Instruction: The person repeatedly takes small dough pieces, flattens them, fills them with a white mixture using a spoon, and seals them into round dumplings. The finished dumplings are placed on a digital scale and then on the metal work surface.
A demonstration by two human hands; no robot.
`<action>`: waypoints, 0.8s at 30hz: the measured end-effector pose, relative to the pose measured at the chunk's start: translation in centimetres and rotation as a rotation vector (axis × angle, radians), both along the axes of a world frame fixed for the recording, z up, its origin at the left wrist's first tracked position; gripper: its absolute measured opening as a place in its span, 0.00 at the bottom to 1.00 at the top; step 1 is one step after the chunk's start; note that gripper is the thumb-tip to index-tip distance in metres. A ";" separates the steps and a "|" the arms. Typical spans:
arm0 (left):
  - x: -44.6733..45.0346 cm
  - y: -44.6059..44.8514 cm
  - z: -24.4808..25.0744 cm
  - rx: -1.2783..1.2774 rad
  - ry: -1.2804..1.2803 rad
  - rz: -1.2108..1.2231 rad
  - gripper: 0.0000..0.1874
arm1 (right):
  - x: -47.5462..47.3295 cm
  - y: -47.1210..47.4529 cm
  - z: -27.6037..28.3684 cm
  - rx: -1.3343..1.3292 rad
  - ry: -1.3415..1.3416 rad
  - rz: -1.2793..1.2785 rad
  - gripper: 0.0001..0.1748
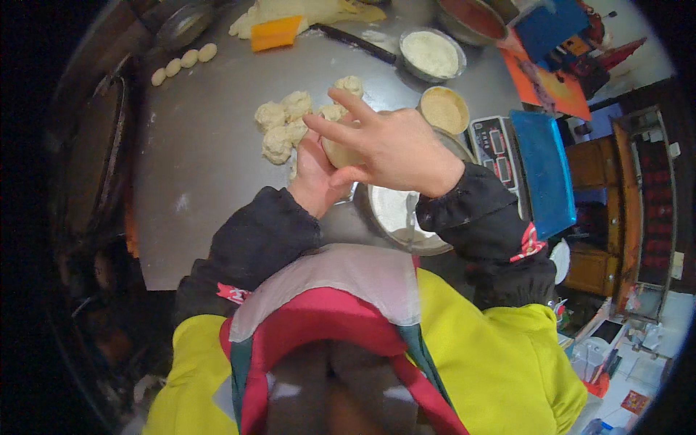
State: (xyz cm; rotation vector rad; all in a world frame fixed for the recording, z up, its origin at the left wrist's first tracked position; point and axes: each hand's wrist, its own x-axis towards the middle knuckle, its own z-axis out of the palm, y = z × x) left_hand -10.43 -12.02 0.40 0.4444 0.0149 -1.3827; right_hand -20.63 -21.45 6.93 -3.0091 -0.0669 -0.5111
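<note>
My left hand (312, 176) cups a smooth, pale piece of dough (338, 154) from beneath. Over it lies my right hand (394, 147), its thumb at the near side of the dough and two fingers stretched out to the left. The right hand covers much of the piece, and some of its fingers are hidden. Just beyond the hands several rough lumps of dough (277, 144) sit close together on the metal worktop (217, 147). Below the right wrist is a wide metal bowl (389, 209) with something white inside, partly covered by the sleeve.
At the far left, several smooth dough balls (189, 58) form a row. A large dough slab (315, 12), an orange scraper (276, 33) and a black-handled knife (359, 44) lie at the back. On the right stand a bowl of white powder (431, 54), a crumb-filled bowl (446, 110) and a scale (493, 144).
</note>
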 end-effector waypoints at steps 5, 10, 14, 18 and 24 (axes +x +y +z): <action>-1.2 -2.1 -0.8 -0.273 0.233 -0.272 0.27 | -1.0 -2.8 -2.4 -0.013 -0.216 0.052 0.19; -3.7 -5.1 -1.2 -0.033 -0.026 0.022 0.29 | -1.9 -3.5 -4.5 0.020 -0.158 -0.213 0.24; -3.5 -6.0 -3.1 -0.025 0.058 -0.066 0.28 | -3.6 -5.4 -4.0 0.104 -0.116 -0.079 0.31; -3.4 -7.1 -4.9 -0.212 0.274 -0.248 0.26 | -3.6 -7.4 -4.9 0.098 -0.108 0.003 0.23; -3.7 -9.0 -4.3 0.005 0.080 -0.195 0.27 | -4.1 -13.4 -6.9 0.215 -0.513 -0.172 0.08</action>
